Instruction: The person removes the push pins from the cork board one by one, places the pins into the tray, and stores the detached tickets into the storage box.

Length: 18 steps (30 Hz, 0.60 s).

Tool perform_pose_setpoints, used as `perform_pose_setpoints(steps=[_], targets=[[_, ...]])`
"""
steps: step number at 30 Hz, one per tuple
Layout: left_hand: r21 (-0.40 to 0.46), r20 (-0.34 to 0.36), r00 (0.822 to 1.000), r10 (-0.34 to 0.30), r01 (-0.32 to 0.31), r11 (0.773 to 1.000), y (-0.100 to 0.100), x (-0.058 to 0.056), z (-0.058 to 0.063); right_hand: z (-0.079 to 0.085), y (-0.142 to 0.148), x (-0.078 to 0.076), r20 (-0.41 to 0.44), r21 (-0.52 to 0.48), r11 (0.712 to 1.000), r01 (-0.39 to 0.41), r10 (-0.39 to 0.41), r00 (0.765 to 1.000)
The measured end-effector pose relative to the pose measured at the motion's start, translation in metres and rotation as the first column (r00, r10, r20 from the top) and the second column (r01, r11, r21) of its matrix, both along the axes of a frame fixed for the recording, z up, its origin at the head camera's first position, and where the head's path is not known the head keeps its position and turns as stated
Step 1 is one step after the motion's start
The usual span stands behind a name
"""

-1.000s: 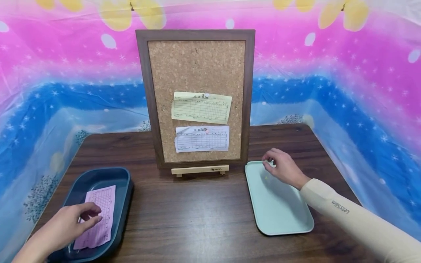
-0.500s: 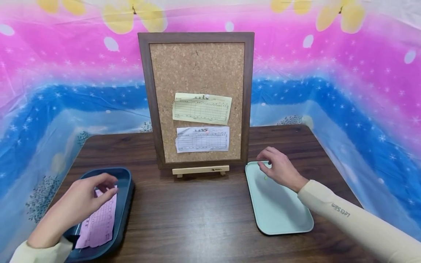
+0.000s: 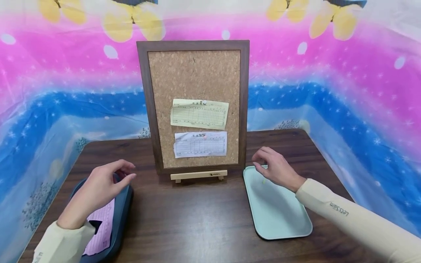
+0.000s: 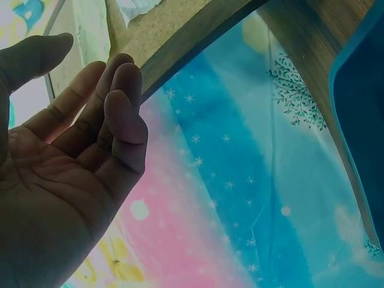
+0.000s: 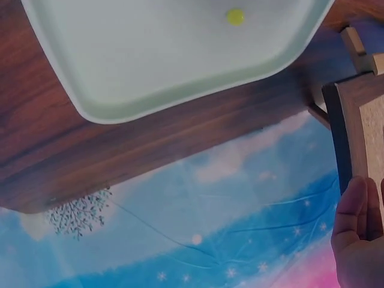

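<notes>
My left hand (image 3: 100,188) hangs in the air over a dark blue tub (image 3: 126,212), its fingers relaxed and nothing in them; the left wrist view shows the bare palm (image 4: 54,192). Inside the tub lies a pink paper slip (image 3: 106,233), partly covered by my wrist. My right hand (image 3: 279,170) hovers above the far end of a pale green tray (image 3: 283,223), fingers loosely bent and holding nothing. A small yellow pushpin (image 5: 235,17) lies in that tray. Between the hands stands a framed cork board (image 3: 197,76) with a yellow slip (image 3: 198,115) above a white slip (image 3: 201,146).
A pale pushpin (image 3: 204,102) fastens the yellow slip and a pinkish one (image 3: 205,137) the white slip. The board leans on a small wooden easel (image 3: 198,175). All stands on a dark wooden table (image 3: 184,226) before a patterned cloth (image 3: 289,87).
My left hand has risen from over the pink slip and moved forward and right. The right hand has drifted slightly left above the green tray. The view has tilted up a little.
</notes>
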State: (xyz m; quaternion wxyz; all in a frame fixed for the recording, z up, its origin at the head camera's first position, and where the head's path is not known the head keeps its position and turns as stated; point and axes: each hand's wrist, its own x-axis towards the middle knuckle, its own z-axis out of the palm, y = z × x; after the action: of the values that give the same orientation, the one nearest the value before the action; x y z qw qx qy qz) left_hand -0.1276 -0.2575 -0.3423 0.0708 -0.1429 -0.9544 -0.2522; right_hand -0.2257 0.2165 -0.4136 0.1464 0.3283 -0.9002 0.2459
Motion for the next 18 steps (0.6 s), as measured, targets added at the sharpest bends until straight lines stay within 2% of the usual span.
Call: perform_pose_setpoints(steps=[10, 18], targets=[[0.011, -0.010, 1.000, -0.010, 0.011, 1.000, 0.005, -0.002, -0.007, 0.009, 0.000, 0.000, -0.035, -0.004, 1.000, -0.030, 0.030, 0.999], [0.032, -0.025, 1.000, -0.012, 0.012, 0.999, 0.009, -0.011, -0.002, 0.018, -0.007, -0.010, -0.093, 0.006, 0.998, -0.060, 0.060, 0.994]])
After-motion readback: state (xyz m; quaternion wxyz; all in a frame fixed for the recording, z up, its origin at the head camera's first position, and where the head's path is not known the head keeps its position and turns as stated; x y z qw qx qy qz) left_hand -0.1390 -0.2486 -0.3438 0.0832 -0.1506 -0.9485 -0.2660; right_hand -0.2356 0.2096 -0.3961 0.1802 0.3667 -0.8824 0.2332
